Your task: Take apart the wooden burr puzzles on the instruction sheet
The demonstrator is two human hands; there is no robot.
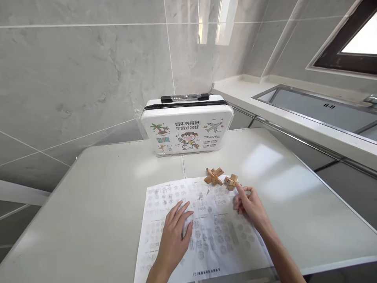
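Note:
My left hand (174, 232) lies flat and open on a large printed instruction sheet (206, 236) spread on the white table (97, 204). To its right, my right hand (249, 204) rests on the sheet's upper right edge with fingers curled, its index finger touching a small wooden puzzle piece (231, 182). A second wooden puzzle (214, 175), cross-shaped, lies just left of that piece, apart from both hands.
A white case (187, 125) with cartoon travel pictures and a black handle stands upright at the table's back edge against the tiled wall. A counter with a steel sink (318, 108) runs along the right, with a gap between it and the table.

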